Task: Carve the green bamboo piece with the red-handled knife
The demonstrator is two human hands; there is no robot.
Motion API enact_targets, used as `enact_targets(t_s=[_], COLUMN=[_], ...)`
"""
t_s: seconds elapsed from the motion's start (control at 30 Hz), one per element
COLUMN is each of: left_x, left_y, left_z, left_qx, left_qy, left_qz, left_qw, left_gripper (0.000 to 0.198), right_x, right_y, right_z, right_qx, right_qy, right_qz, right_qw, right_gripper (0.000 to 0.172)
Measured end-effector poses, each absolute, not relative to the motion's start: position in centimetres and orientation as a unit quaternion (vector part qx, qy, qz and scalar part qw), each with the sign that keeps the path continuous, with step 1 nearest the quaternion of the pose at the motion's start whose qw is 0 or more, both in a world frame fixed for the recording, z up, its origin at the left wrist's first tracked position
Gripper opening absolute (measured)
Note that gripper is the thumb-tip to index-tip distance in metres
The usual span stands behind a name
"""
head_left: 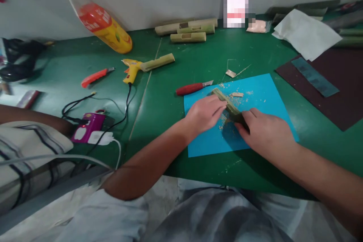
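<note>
A piece of green bamboo [234, 111] lies slantwise over a blue sheet [204, 145] scattered with shavings. My left hand [206, 112] is closed on its upper part, fingertips at the edge of the piece. Around its lower end my right hand [262, 128] is wrapped, thumb underneath. A small pale chip [237, 94] sits on the sheet beyond the bamboo. Just past the sheet's upper left edge, a red-handled knife [190, 89] lies with its blade pointing right. Another chip [230, 73] rests on the green table [159, 121] behind the sheet.
A yellow glue gun [132, 71] touches a bamboo piece [159, 62]. An orange cutter [95, 77], a bottle [104, 26] and a purple power adapter [89, 126] are left. Cut bamboo tubes [188, 37] lie behind. Dark board [326, 106] is right; a person's arm [34, 119] is left.
</note>
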State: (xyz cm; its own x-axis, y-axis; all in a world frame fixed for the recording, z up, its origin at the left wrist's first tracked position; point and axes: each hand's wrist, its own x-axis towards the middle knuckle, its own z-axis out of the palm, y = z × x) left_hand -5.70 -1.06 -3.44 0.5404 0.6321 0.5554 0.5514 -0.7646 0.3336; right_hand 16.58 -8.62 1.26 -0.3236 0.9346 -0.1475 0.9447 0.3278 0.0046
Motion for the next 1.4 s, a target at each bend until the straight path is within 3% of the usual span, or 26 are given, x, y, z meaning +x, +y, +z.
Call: enact_targets(t_s=[1.13,1.4], left_x=[-5.6,-6.1], left_y=[-0.8,-0.1], left_z=[-3.7,-3.8], left_qx=[0.848,0.836], left_qy=[0.381,0.395], left_qz=[0.363,0.372], left_qw=[0.063,0.075], left_gripper=[0.023,0.014], right_x=[16.7,16.8], right_y=[-8.9,-9.0], right_z=[1.2,1.0], right_qx=[0.581,0.575], right_qy=[0.812,0.817], right_qz=[-0.028,-0.027], right_qw=[0.038,0.025], right_gripper=[0.026,0.026])
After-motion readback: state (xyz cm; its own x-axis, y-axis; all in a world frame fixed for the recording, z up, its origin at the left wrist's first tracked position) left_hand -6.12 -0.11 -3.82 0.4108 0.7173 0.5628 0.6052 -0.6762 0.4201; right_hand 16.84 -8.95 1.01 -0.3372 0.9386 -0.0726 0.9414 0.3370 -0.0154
